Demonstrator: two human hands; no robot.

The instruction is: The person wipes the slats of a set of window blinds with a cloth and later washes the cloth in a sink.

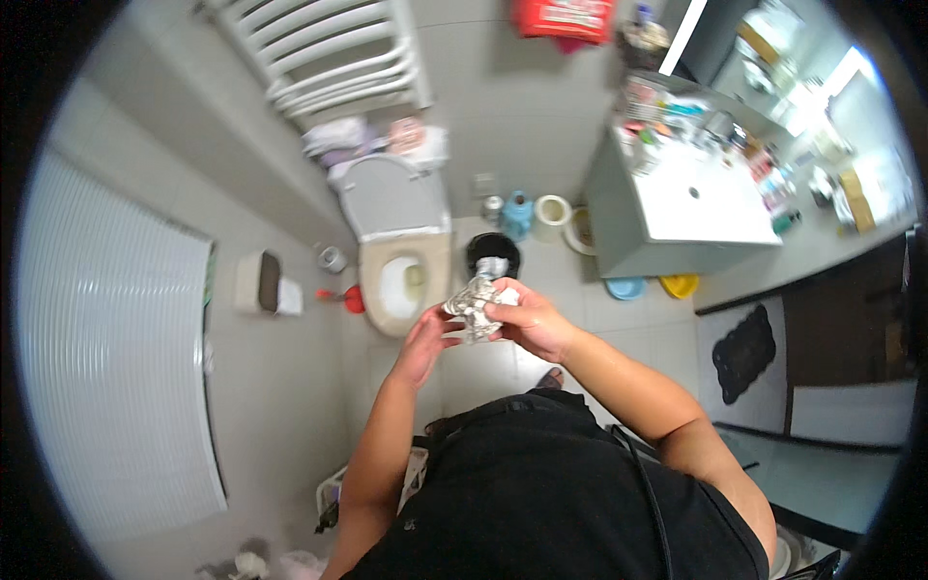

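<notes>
A crumpled, soiled-looking grey-and-white paper or cloth (475, 308) is pinched in my right hand (533, 321), thumb on top. My left hand (424, 344) is at its left side with the fingers apart. The fingertips reach the crumpled thing's left edge, but whether they grip it I cannot tell. Just beyond both hands, a black waste bin (493, 246) stands on the floor, partly hidden behind the held thing. Something pale and shiny (493, 268) shows over the bin's near side.
Left of the bin is a toilet with a raised lid (395, 196). A blue bottle (518, 216) and a white bucket (552, 212) stand by the wall. At right is a washbasin (714, 196) among toiletries. Blue (626, 288) and yellow basins (679, 285) sit below it. A tissue box (259, 283) hangs at left.
</notes>
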